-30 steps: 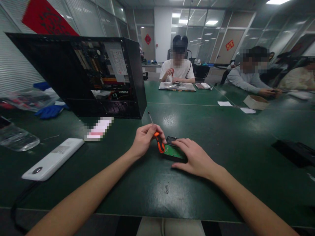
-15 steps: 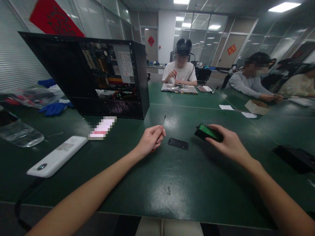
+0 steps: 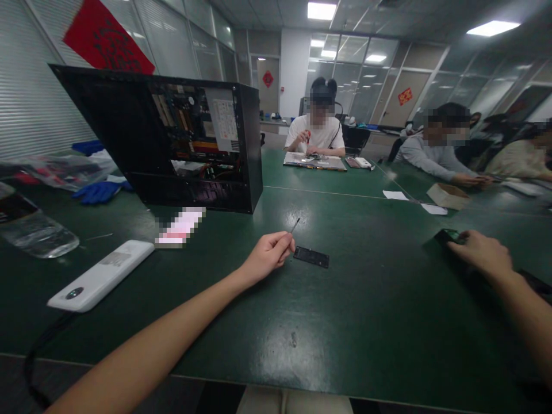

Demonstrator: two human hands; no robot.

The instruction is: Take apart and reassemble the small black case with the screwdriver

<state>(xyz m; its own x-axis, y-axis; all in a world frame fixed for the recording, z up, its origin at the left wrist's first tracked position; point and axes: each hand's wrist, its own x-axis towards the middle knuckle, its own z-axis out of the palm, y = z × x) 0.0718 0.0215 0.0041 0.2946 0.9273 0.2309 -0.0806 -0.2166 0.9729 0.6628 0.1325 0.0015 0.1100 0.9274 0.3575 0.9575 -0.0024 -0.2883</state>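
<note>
My left hand [image 3: 268, 254] is closed around a small screwdriver [image 3: 295, 225], its thin dark shaft pointing up and away past the fingertips. Just right of that hand, a flat black rectangular panel [image 3: 311, 257] lies on the green table [image 3: 345, 322]. Far to the right, my right hand [image 3: 485, 253] grips a black housing with a green circuit board [image 3: 447, 234] showing inside it. The fingers and wrist cover part of the housing, and I cannot tell whether it touches the tabletop.
An open black computer case [image 3: 254, 149] stands at the back left. Left of me are a white power strip [image 3: 103, 273], a water bottle [image 3: 38, 230] and blue gloves [image 3: 97, 192]. A dark object [image 3: 535, 283] lies beside my right wrist. A person [image 3: 317, 135] works across the table.
My right hand has carried the black housing from beside the panel far to the right. The left hand, still holding the screwdriver, has shifted slightly right and nearer me.
</note>
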